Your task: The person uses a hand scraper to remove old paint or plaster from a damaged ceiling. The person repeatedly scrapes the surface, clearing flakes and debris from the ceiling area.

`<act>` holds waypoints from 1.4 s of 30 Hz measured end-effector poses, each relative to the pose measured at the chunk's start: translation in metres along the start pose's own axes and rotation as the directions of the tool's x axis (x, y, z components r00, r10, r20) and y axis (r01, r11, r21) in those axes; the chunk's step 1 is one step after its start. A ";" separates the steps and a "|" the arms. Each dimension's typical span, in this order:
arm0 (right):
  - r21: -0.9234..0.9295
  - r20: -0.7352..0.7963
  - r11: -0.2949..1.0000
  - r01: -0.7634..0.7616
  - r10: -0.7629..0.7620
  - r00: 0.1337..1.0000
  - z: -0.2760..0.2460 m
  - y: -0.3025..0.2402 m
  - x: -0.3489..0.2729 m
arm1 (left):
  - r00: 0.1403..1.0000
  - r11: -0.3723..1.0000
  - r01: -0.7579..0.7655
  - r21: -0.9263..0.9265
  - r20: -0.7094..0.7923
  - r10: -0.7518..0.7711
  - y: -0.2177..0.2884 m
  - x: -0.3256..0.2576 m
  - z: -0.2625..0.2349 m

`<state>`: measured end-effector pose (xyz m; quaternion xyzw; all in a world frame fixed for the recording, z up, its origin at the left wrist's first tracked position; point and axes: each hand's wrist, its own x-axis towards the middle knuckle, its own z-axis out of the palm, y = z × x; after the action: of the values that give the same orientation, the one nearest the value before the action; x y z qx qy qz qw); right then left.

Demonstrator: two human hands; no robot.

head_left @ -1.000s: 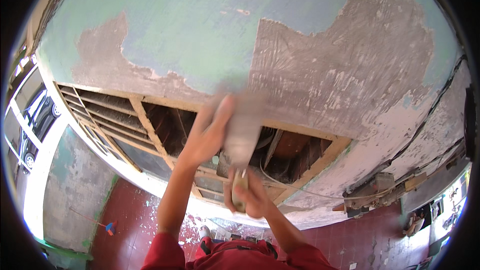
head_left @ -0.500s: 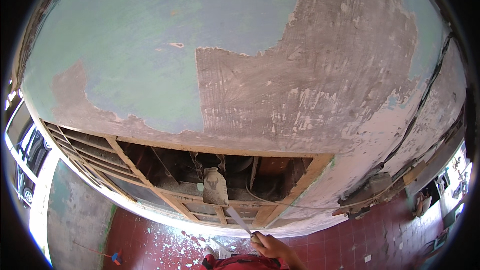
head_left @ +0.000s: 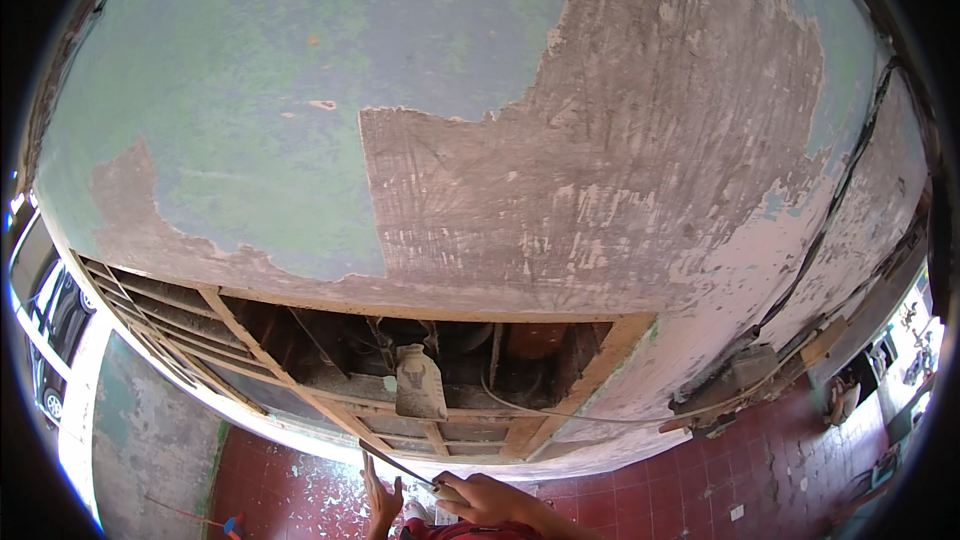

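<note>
- While the right hand (head_left: 490, 500) stays low, it grips a thin blade (head_left: 398, 462) slanting up-left toward the ceiling hole (head_left: 440, 360).
- Left hand (head_left: 380, 502) beside it, fingers spread, holding nothing.
- A trowel (head_left: 418, 385) rests on a slat directly above both hands.

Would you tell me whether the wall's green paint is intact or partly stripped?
Partly stripped: green paint covers the left, bare grey-brown plaster shows on the right.
</note>
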<state>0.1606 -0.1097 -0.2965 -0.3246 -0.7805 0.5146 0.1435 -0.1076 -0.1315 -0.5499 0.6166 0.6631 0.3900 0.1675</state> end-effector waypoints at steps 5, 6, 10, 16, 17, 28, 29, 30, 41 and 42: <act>0.368 -0.058 0.928 0.055 -0.037 0.998 0.030 0.020 0.000 | 0.871 0.932 -0.363 0.018 -0.349 0.346 0.093 0.052 -0.002; 0.491 -0.057 0.870 0.039 -0.012 0.998 0.035 0.027 0.000 | 0.838 0.905 -0.424 0.026 -0.367 0.403 0.106 0.061 -0.006; 0.542 -0.045 0.840 -0.020 0.053 0.998 0.009 0.007 -0.017 | 0.472 0.558 -0.788 0.262 -0.325 0.820 0.158 0.093 -0.024; 0.437 -0.055 0.900 -0.011 0.039 0.998 -0.011 -0.004 -0.027 | 0.310 0.343 -0.863 0.371 -0.147 0.939 0.237 0.110 -0.071; 0.414 -0.127 0.909 0.045 0.009 0.992 -0.015 -0.006 -0.030 | 0.300 0.317 -0.854 0.413 -0.107 0.948 0.233 0.110 -0.073; 0.040 -0.836 0.874 0.485 -0.237 0.495 -0.146 -0.159 -0.087 | 0.367 0.375 -0.926 0.051 -0.127 0.922 0.238 0.089 -0.051; -0.057 -0.870 0.858 0.510 -0.294 0.397 -0.157 -0.180 -0.077 | 0.361 0.367 -0.930 0.030 -0.117 0.925 0.240 0.089 -0.048; -0.110 -0.873 0.868 0.485 -0.318 0.371 -0.168 -0.189 -0.078 | 0.347 0.350 -0.937 0.006 -0.106 0.932 0.244 0.089 -0.044; -0.375 -0.897 0.901 0.219 -0.413 0.160 -0.184 -0.250 -0.064 | 0.452 0.452 -0.888 -0.091 0.015 0.892 0.232 0.084 -0.038; -0.397 -0.888 0.895 0.202 -0.430 0.159 -0.184 -0.249 -0.061 | 0.464 0.463 -0.881 -0.091 0.018 0.886 0.228 0.081 -0.037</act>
<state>0.2197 -0.0837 0.0122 -0.4113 -0.6176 0.0870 0.6648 0.0083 -0.0804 -0.3398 0.8763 0.2295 0.4232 -0.0163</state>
